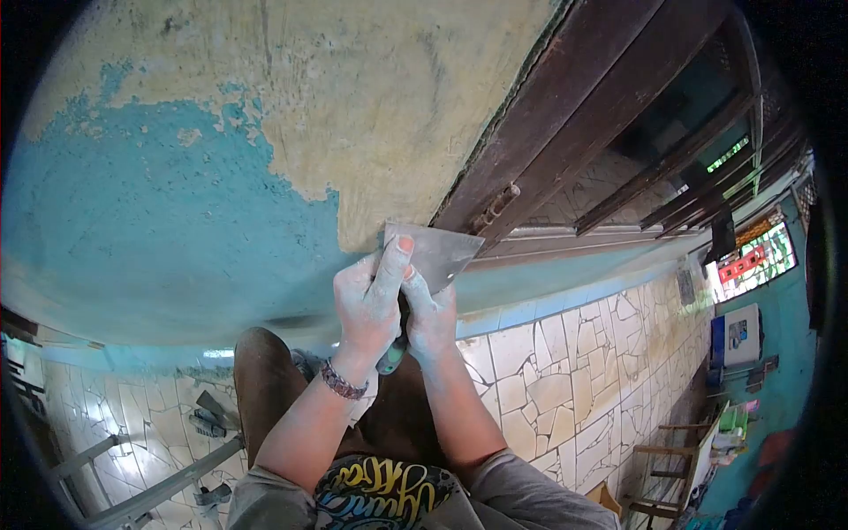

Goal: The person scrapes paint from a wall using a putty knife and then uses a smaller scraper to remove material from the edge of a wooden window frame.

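Observation:
A wide metal putty knife (439, 253) with a dark green handle is gripped in both hands, its blade against the wall at the bare patch's lower edge, beside the brown wooden frame. My left hand (364, 305), dusted pale, is closed around the handle with its thumb on the blade. Pressed next to it, my right hand (431, 316) is also closed on the tool, its thumb near the blade's base. Around the blade, the wall shows flaking blue paint (185, 194) and an exposed cream surface (380, 115). The fingers partly hide the handle.
The brown window frame (574, 106) with a small bolt (496, 208) runs up to the right. Below lies a floor of broken tiles (565, 380). A metal ladder-like frame (168, 481) is at lower left, and a wooden stand (667, 473) at lower right.

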Demonstrator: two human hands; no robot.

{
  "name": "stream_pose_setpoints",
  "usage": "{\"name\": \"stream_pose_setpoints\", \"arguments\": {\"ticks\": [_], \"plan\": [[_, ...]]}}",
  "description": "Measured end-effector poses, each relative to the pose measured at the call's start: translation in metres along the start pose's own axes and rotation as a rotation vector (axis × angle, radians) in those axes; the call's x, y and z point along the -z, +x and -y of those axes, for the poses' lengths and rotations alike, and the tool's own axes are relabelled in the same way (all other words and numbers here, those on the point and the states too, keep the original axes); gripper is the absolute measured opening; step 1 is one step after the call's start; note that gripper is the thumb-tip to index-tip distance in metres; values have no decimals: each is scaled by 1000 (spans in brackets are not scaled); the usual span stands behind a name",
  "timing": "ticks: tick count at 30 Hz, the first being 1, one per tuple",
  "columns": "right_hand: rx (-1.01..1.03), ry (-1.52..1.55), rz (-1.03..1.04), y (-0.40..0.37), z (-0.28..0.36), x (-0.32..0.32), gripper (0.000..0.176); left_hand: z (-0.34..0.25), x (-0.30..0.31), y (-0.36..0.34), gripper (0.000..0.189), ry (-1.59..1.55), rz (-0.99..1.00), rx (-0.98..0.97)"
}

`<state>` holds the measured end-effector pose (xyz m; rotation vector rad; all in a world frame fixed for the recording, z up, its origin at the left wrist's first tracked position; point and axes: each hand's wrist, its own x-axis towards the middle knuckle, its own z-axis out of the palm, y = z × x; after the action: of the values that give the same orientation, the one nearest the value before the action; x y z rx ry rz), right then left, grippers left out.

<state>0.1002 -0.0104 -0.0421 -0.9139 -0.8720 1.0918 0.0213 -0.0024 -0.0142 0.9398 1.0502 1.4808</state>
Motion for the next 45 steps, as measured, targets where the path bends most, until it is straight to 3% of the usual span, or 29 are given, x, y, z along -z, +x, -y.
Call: {"name": "stream_pose_setpoints", "arguments": {"ticks": [32, 37, 40, 43, 44, 45], "plan": [[34, -17, 2, -1, 3, 0, 30, 1, -2, 0, 47, 35, -1, -10], [-38, 17, 17, 0, 7, 1, 31, -4, -3, 1, 46, 3, 17, 33], [56, -42, -13, -1, -4, 5, 30, 5, -1, -2, 46, -27, 18, 39], [-390, 51, 98, -16, 17, 25, 28, -6, 3, -15, 42, 156, 84, 175], [-367, 23, 73, -21, 17, 28, 27, 2, 7, -17, 34, 306, 36, -159], [-409, -78, -3, -27, 21, 36, 28, 4, 13, -23, 31, 400, -26, -267]]}}
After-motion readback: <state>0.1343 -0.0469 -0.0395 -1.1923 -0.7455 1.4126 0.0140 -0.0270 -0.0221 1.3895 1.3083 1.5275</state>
